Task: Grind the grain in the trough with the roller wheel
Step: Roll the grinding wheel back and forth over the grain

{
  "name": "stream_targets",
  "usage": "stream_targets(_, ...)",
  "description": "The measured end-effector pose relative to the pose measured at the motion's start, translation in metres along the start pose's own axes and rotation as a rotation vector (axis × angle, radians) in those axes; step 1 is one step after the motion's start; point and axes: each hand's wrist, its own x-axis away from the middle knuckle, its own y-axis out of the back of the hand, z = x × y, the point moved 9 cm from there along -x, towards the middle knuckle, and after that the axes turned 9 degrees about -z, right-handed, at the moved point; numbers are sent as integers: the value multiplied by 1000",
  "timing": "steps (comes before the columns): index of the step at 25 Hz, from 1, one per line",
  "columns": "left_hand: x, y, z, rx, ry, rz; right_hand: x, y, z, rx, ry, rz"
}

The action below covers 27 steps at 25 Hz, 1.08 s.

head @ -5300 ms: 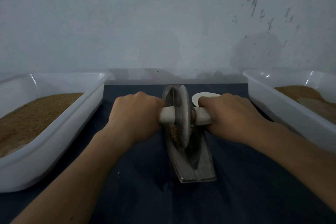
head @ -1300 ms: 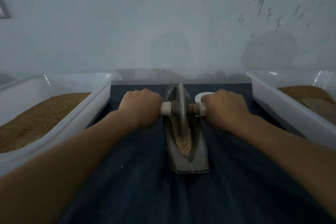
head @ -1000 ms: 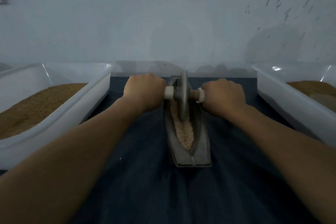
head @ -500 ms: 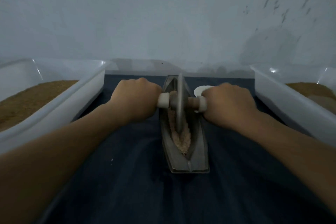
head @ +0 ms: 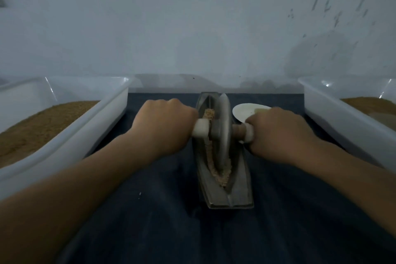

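At the far left we see a white plastic tub [head: 102,122] holding a brown, grainy heap [head: 38,126] that slopes up toward its outer side. Beside it our left hand [head: 162,128] is curled tightly round the white left handle [head: 200,129] of the roller wheel [head: 222,133]. The wheel is a dull grey metal disc standing on edge in the trough [head: 237,191], about midway along it. The trough is a narrow, boat-shaped metal channel lying lengthwise on the dark blue worktop [head: 150,221]. Pale crushed grain [head: 222,176] lines the groove, piled around the wheel's near edge and behind it. Our right hand [head: 278,135] grips the right handle [head: 248,133], partly covering a small white dish [head: 246,111]. Furthest right stands a second white tub [head: 342,126] with a similar brown fill [head: 364,103].
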Motion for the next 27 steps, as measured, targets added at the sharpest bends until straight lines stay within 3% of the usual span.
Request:
stream_targets(4,-45,-41,19,21,189,215,-52,-31,1,-56,-125,147)
stream_targets(7,-40,-29,14,26,143,220,-42,-32,-2,-84,-106,201)
stream_targets(12,13,21,0,70,30,-87,13,32,8,63,119,-199)
stream_targets(19,-13,-34,19,88,389,105,-58,-6,20,62,19,119)
stream_targets(22,-2,-16,12,80,207,32,-30,-2,11,4,80,130)
stream_targets(25,20,22,6,69,30,-174,9,34,8,49,182,-150)
stream_targets(27,22,11,8,86,65,-136,5,30,3,76,178,-182)
